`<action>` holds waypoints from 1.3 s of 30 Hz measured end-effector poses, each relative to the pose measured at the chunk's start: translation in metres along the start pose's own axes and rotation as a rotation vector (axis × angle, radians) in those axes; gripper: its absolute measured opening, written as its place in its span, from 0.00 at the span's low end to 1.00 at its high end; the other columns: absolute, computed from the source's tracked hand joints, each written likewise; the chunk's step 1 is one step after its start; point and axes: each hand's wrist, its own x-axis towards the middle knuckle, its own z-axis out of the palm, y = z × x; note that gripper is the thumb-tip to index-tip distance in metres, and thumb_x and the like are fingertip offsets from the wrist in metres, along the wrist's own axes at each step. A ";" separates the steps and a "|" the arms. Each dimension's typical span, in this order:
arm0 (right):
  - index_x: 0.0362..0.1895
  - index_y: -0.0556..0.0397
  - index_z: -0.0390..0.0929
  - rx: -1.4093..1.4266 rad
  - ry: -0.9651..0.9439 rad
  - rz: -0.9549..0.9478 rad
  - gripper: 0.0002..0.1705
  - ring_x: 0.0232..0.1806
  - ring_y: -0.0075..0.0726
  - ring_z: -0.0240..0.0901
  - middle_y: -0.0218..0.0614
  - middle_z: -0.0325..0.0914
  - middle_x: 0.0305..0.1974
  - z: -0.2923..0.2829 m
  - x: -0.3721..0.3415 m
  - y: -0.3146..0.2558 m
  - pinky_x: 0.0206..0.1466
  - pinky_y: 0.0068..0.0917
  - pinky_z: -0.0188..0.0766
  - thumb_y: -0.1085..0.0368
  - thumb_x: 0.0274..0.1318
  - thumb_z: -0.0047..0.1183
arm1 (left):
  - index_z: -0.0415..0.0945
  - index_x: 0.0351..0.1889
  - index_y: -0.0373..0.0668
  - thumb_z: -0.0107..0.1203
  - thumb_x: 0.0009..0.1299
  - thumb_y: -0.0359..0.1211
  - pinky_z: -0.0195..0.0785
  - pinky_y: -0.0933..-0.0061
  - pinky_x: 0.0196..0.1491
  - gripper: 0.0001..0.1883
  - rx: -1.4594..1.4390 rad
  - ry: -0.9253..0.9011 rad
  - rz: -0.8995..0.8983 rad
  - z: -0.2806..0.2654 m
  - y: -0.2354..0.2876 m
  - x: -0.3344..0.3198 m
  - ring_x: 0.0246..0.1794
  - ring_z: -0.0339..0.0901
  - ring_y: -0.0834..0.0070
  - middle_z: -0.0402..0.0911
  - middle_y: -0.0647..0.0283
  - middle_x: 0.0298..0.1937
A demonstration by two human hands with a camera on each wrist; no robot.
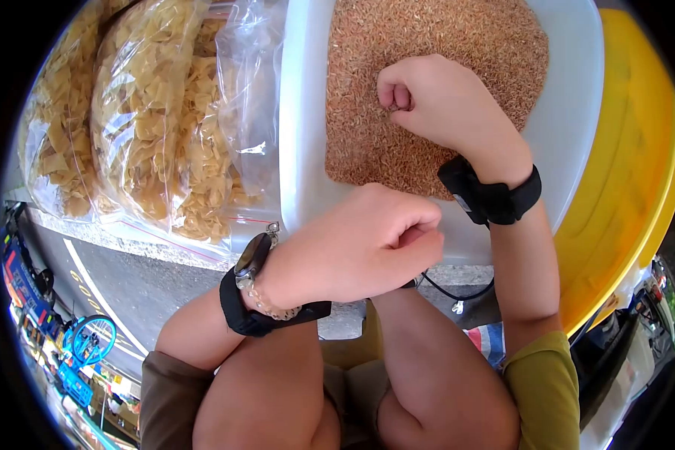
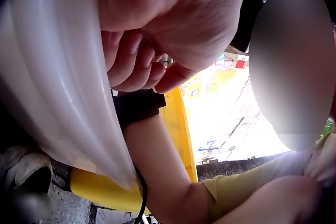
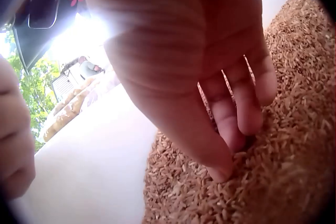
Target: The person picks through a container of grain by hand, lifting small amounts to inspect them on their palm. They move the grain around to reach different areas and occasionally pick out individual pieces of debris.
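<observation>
Reddish-brown rice grains (image 1: 457,37) fill much of a white plastic tub (image 1: 296,112). My right hand (image 1: 446,101) reaches down into the grains with bent fingers. In the right wrist view the thumb (image 3: 218,169) and fingertips draw together at the grain surface and pinch there; the grains between them are mostly hidden. My left hand (image 1: 352,244) is over the near rim of the tub, its fingers loosely curled and nothing seen in it. From the left wrist, those fingers (image 2: 136,64) hang beside the tub wall (image 2: 86,87).
Clear plastic bags of pale yellow flakes (image 1: 139,112) lie left of the tub. A large yellow basin (image 1: 615,187) stands at the right. A black cable (image 1: 457,298) hangs below the right wrist strap. My bare knees are close in front of the tub, above a grey pavement.
</observation>
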 end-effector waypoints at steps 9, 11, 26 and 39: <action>0.19 0.51 0.75 -0.037 0.018 -0.040 0.02 0.27 0.48 0.73 0.40 0.75 0.20 0.005 0.002 -0.003 0.30 0.39 0.69 0.72 0.34 0.52 | 0.56 0.19 0.38 0.47 0.66 0.28 0.46 0.77 0.18 0.15 -0.001 0.018 -0.026 0.001 0.002 0.001 0.16 0.49 0.85 0.54 0.68 0.13; 0.19 0.52 0.76 0.024 0.001 0.003 0.02 0.27 0.47 0.73 0.40 0.75 0.20 -0.002 0.001 0.000 0.30 0.38 0.69 0.71 0.35 0.52 | 0.56 0.19 0.38 0.47 0.66 0.28 0.46 0.76 0.18 0.14 0.015 0.017 -0.035 0.000 0.003 0.001 0.16 0.49 0.85 0.54 0.68 0.14; 0.30 0.59 0.79 0.564 0.519 0.457 0.09 0.22 0.16 0.65 0.27 0.73 0.19 -0.064 -0.058 0.055 0.25 0.18 0.61 0.66 0.49 0.55 | 0.56 0.22 0.35 0.46 0.67 0.28 0.45 0.73 0.21 0.13 0.028 0.004 -0.026 0.000 0.003 0.001 0.19 0.48 0.80 0.51 0.65 0.17; 0.26 0.58 0.79 0.347 0.549 0.578 0.12 0.24 0.42 0.74 0.42 0.77 0.21 -0.045 -0.053 0.073 0.31 0.33 0.70 0.61 0.45 0.53 | 0.61 0.24 0.36 0.43 0.71 0.31 0.48 0.76 0.23 0.13 -0.052 0.154 -0.034 0.005 0.008 0.001 0.20 0.50 0.82 0.52 0.67 0.17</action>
